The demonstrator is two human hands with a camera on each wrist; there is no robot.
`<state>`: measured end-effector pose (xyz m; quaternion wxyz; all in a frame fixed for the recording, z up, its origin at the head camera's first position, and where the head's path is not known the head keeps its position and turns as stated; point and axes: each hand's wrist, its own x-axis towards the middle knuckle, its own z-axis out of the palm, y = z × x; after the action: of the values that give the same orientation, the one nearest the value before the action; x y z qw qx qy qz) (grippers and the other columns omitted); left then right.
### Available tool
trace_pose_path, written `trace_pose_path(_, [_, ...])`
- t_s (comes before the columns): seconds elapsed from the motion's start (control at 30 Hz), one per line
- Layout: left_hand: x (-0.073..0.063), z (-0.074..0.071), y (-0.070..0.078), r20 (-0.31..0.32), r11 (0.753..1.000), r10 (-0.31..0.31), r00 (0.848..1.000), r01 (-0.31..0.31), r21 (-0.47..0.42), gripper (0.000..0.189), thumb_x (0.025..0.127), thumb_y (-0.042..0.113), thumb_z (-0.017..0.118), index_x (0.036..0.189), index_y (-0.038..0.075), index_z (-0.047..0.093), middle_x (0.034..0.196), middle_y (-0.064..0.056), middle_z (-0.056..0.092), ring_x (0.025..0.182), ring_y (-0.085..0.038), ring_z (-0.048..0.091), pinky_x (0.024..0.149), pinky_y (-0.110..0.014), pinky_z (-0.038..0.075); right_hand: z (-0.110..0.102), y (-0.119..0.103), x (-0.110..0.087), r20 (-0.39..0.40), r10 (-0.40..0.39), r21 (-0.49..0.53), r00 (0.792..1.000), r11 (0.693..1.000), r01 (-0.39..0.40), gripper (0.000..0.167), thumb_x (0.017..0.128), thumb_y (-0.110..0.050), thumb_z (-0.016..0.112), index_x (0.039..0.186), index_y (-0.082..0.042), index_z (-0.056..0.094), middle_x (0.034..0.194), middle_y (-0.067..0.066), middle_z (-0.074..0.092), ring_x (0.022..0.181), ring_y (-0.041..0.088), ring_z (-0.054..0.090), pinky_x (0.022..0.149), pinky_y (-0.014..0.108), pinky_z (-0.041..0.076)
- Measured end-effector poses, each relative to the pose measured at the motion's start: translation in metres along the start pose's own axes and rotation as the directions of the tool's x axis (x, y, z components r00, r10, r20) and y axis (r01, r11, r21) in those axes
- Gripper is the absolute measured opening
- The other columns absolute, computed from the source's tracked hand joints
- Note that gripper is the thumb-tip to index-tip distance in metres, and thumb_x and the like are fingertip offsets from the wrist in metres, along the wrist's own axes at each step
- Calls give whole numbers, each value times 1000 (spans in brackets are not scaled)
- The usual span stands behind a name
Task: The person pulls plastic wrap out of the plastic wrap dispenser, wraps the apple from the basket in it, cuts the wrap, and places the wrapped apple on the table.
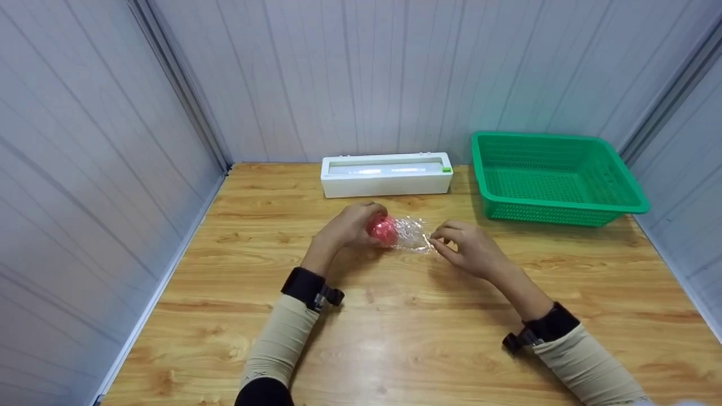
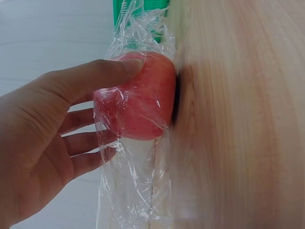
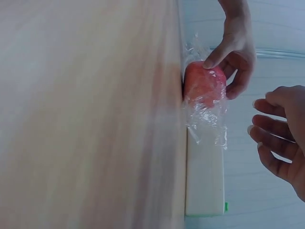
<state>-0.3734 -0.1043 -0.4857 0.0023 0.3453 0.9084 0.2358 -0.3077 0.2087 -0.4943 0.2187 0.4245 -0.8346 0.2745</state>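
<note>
A red apple (image 2: 147, 95) lies on the wooden table, wrapped in clear cling film (image 2: 136, 191) that sticks out loosely on two sides. My left hand (image 1: 354, 224) holds it from the left, the thumb pressing on the film over it and the other fingers behind. At the loose right end of the film in the head view is my right hand (image 1: 471, 248), fingertips close to the film's edge. From the right wrist view, that hand (image 3: 283, 133) has loosely bent fingers with nothing between them, apart from the film.
Behind the apple stands a white cling film dispenser (image 1: 388, 186) with a small green slider (image 1: 446, 169). A green perforated basket (image 1: 564, 206) sits at the back right. Pale panel walls (image 1: 361, 79) enclose the wooden table (image 1: 383, 338) at the back and sides.
</note>
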Motion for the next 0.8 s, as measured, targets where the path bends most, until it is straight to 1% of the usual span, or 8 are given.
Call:
trace_pose_path(0.07, [1,3,-1,-8,1000,-3,1000,3,-9,71,77,26,97,137,10,63,132,-6,67,122,-24,63,107,-34,52,-1,-1,2,-17,24,-3,1000,1000,-24,4,93,-8,80,97,-8,78,93,3,74,82,19,72,72,35,63])
trace_pose_path(0.17, [2,7,-1,-20,999,-18,1000,17,-33,70,76,29,97,135,12,61,131,-5,63,122,-24,61,106,-35,52,2,-4,10,-6,63,-9,998,998,-63,7,95,-14,81,99,-9,78,95,4,75,88,24,72,78,39,62])
trace_pose_path(0.3, [3,11,0,-25,998,-23,999,21,-60,70,76,31,97,131,14,59,127,-5,57,118,-24,61,102,-38,55,8,-9,24,79,145,-27,986,989,-144,24,94,-24,83,110,-7,78,107,7,74,102,28,71,90,45,60])
trace_pose_path(0.47, [3,12,-1,-34,997,-26,999,23,-78,68,77,33,97,130,15,58,126,-5,56,116,-23,61,99,-36,56,19,-15,46,202,247,-65,948,969,-239,50,90,-33,87,129,-5,72,129,12,69,121,33,65,103,50,55])
trace_pose_path(0.53, [3,12,-1,-34,996,-16,999,12,-90,68,77,35,96,129,14,59,125,-5,57,115,-21,61,97,-33,56,24,-15,51,222,258,-71,940,966,-248,57,90,-36,87,135,-4,70,135,14,67,126,34,62,107,52,53])
trace_pose_path(0.63, [4,11,-2,-29,992,15,999,-18,-125,65,78,35,94,128,12,60,124,-6,59,115,-20,61,96,-29,56,29,-15,55,232,263,-67,936,965,-255,64,89,-40,87,138,-3,68,141,15,65,131,36,59,111,53,49])
trace_pose_path(0.7, [5,9,-2,-27,986,38,999,-42,-162,63,79,34,92,128,10,61,125,-7,61,115,-21,61,96,-29,57,31,-13,56,229,269,-57,935,963,-263,67,89,-43,87,138,-1,67,141,17,65,132,36,59,112,52,49])
trace_pose_path(0.8, [4,5,-1,-34,970,62,997,-68,-234,62,79,31,91,127,7,61,125,-10,64,115,-24,64,95,-30,58,30,-12,58,235,306,-27,922,951,-309,74,87,-47,87,140,0,65,143,18,64,133,38,59,113,54,49])
